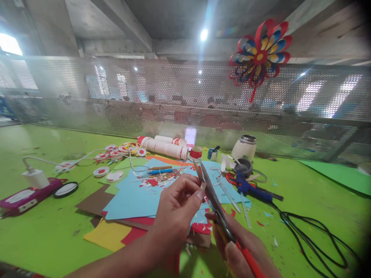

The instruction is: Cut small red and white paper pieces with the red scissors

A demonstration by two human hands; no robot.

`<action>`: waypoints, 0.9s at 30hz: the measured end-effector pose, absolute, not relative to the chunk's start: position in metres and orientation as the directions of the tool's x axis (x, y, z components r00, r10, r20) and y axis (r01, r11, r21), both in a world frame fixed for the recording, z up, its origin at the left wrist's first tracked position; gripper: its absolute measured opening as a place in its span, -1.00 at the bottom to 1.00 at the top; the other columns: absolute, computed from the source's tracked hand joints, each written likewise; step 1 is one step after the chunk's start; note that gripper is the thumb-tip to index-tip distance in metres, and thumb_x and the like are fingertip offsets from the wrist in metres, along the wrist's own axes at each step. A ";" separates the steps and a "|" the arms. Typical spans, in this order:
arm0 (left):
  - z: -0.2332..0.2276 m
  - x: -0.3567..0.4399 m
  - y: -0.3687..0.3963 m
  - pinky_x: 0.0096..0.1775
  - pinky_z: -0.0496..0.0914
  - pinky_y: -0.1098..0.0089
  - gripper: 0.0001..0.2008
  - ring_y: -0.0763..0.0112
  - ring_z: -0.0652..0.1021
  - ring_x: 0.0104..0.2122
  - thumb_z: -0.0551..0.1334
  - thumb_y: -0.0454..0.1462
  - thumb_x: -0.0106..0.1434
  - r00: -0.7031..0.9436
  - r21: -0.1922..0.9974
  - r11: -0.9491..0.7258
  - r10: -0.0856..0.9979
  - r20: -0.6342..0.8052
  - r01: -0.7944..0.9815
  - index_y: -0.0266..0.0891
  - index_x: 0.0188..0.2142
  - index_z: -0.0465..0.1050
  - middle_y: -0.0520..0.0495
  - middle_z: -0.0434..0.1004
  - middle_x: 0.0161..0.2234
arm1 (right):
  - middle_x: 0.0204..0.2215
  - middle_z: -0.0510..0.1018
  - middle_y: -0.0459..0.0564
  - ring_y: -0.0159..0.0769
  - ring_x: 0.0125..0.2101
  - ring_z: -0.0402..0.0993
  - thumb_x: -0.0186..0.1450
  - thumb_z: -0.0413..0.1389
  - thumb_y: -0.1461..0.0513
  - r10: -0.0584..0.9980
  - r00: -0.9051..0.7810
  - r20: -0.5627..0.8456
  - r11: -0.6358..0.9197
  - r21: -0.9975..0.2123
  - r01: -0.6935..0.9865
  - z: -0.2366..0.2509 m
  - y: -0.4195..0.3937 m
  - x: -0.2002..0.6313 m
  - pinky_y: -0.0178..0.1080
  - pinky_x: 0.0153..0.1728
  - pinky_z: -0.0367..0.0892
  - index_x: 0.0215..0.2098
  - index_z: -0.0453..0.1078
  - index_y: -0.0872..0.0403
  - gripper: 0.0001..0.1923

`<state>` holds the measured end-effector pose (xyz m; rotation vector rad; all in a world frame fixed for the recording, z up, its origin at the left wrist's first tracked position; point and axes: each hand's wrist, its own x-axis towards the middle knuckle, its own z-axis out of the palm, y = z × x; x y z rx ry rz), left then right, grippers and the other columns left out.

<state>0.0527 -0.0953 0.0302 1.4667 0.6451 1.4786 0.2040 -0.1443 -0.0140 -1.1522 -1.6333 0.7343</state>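
The right hand [246, 251] grips scissors [216, 202], blades nearly closed. The left hand [176, 208] pinches a small white strip [203, 187] beside the blades, above paper sheets [130, 197].

The right hand [243, 247] is cut off by the bottom edge, so its wrist does not show. The red handles of the scissors [216, 204] run out of the picture too. What the left hand [174, 216] pinches at the blades is too small to tell. A small square [190, 136] by the paper rolls [164, 146] is blurred — another patch [290, 110] on the mesh wall [87, 96] too.
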 end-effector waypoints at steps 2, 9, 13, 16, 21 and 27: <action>0.030 0.053 -0.095 -0.24 0.31 0.39 -0.84 0.42 0.41 -0.25 0.20 -0.32 0.20 0.138 0.866 -0.437 0.868 0.477 -0.243 -0.25 -0.51 0.37 -0.04 0.38 -0.35 | -0.47 0.51 -0.02 -0.24 -0.47 0.44 0.19 -0.06 -0.21 0.930 -0.080 0.358 0.364 -0.870 0.332 -0.012 -0.145 0.204 -0.26 -0.44 0.39 -0.13 0.45 -0.03 -0.44; 0.032 0.053 -0.095 -0.26 0.31 0.38 -0.82 0.43 0.42 -0.31 0.20 -0.30 0.20 0.145 0.866 -0.437 0.867 0.477 -0.242 -0.25 -0.53 0.34 -0.03 0.37 -0.38 | -0.45 0.52 -0.02 -0.23 -0.48 0.43 0.18 -0.02 -0.18 0.920 -0.088 0.381 0.389 -0.866 0.315 -0.013 -0.143 0.205 -0.25 -0.43 0.39 -0.11 0.45 -0.04 -0.47; 0.034 0.052 -0.095 -0.24 0.32 0.38 -0.83 0.41 0.42 -0.29 0.20 -0.31 0.19 0.142 0.865 -0.445 0.864 0.483 -0.234 -0.26 -0.53 0.35 -0.05 0.38 -0.37 | -0.46 0.51 -0.05 -0.28 -0.51 0.41 0.21 -0.03 -0.15 0.909 -0.095 0.406 0.413 -0.846 0.336 -0.014 -0.144 0.206 -0.29 -0.44 0.38 -0.08 0.42 -0.04 -0.50; 0.035 0.052 -0.095 -0.25 0.31 0.38 -0.83 0.40 0.42 -0.29 0.21 -0.30 0.18 0.140 0.870 -0.440 0.869 0.475 -0.222 -0.26 -0.54 0.36 -0.06 0.38 -0.38 | -0.50 0.49 -0.06 -0.29 -0.54 0.39 0.21 -0.03 -0.14 0.909 -0.095 0.406 0.412 -0.840 0.354 -0.014 -0.144 0.206 -0.30 -0.50 0.36 -0.10 0.42 -0.04 -0.51; 0.034 0.051 -0.095 -0.26 0.32 0.37 -0.82 0.42 0.42 -0.32 0.20 -0.30 0.18 0.149 0.878 -0.426 0.874 0.462 -0.220 -0.26 -0.54 0.34 -0.04 0.37 -0.39 | -0.50 0.48 -0.07 -0.28 -0.51 0.42 0.23 -0.05 -0.14 0.901 -0.094 0.423 0.426 -0.829 0.363 -0.013 -0.145 0.205 -0.29 -0.46 0.35 -0.11 0.41 -0.04 -0.52; 0.035 0.051 -0.095 -0.27 0.32 0.37 -0.82 0.42 0.42 -0.33 0.21 -0.30 0.18 0.153 0.878 -0.428 0.873 0.463 -0.215 -0.26 -0.54 0.34 -0.04 0.38 -0.39 | -0.52 0.46 -0.09 -0.31 -0.53 0.39 0.23 -0.06 -0.15 0.908 -0.091 0.408 0.409 -0.823 0.393 -0.005 -0.148 0.204 -0.30 -0.48 0.32 -0.12 0.43 -0.02 -0.50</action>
